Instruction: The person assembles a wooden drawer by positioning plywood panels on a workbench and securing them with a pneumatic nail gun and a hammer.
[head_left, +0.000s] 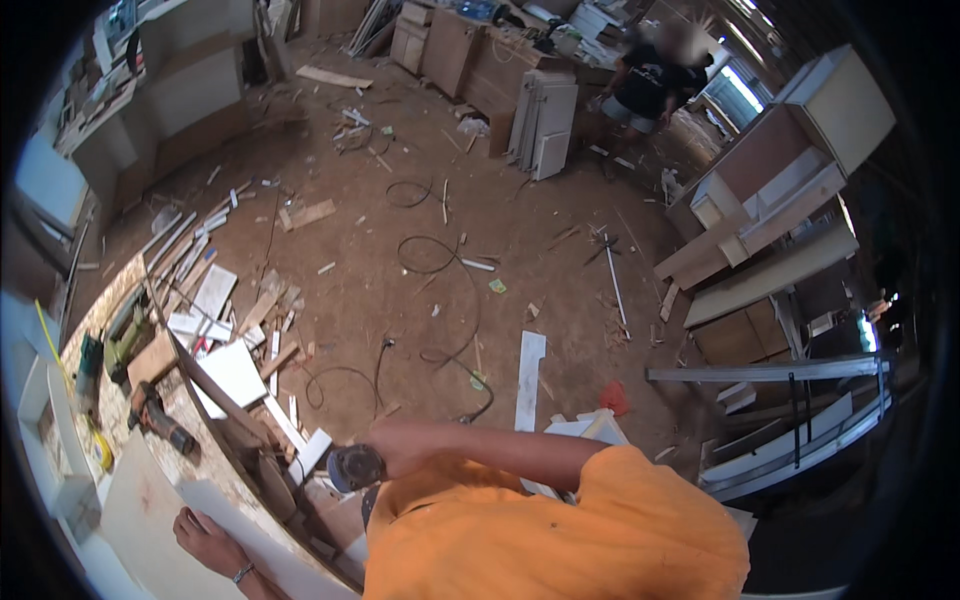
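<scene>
Dim, warm workshop light; daylight glares white through openings at the upper right. Strong fisheye bending and a black vignette ring the frame. Far corners look soft, and shadows are faint on the dirt floor (pixel 400 280).

The person wears an orange short-sleeved shirt (pixel 560 530) with a small dark speck on it, bare forearms, and a thin bracelet (pixel 241 573) at the left wrist.

No packages, labels, signs or screens visible.
</scene>
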{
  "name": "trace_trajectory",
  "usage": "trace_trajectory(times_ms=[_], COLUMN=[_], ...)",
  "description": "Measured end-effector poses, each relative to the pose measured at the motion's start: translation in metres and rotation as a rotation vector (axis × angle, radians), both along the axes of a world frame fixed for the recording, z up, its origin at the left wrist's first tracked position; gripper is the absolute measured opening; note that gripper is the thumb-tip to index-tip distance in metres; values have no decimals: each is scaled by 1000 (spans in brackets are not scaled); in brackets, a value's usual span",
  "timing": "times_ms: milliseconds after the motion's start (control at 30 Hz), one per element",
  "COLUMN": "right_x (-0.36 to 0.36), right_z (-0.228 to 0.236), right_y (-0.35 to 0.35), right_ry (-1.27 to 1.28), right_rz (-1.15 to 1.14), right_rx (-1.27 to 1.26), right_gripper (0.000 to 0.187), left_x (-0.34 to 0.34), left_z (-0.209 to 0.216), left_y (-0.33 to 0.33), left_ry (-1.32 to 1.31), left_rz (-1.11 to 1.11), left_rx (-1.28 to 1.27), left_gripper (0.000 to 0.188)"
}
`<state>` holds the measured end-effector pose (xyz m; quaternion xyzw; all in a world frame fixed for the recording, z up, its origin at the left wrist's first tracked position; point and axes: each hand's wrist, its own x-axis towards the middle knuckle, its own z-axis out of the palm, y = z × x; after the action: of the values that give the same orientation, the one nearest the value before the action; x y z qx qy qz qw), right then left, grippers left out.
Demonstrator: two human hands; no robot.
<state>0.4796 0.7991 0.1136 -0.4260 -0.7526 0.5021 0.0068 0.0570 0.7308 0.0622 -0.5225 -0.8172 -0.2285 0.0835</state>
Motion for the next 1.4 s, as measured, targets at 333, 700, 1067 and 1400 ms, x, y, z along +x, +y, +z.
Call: trace_trajectory(times_ms=[333, 700, 1067, 1400], right_x=[11, 29, 35, 30], right_z=[75, 17, 10, 5], right_y=[-19, -17, -22, -17], right_ry=[105, 58, 76, 71], right_rz=[-97, -154, -224, -250], right_rx=[-73, 29, -30, -7], right_gripper=[29, 32, 37, 38], left_x=[-20, -7, -11, -15], left_z=[0, 9, 10, -52], left_y=[22, 30, 33, 36], left_ry=[26, 350, 232, 639], left_rz=[23, -138, -224, 42], left_rx=[-83, -55, -111, -254], left_gripper=[16, 29, 44, 46])
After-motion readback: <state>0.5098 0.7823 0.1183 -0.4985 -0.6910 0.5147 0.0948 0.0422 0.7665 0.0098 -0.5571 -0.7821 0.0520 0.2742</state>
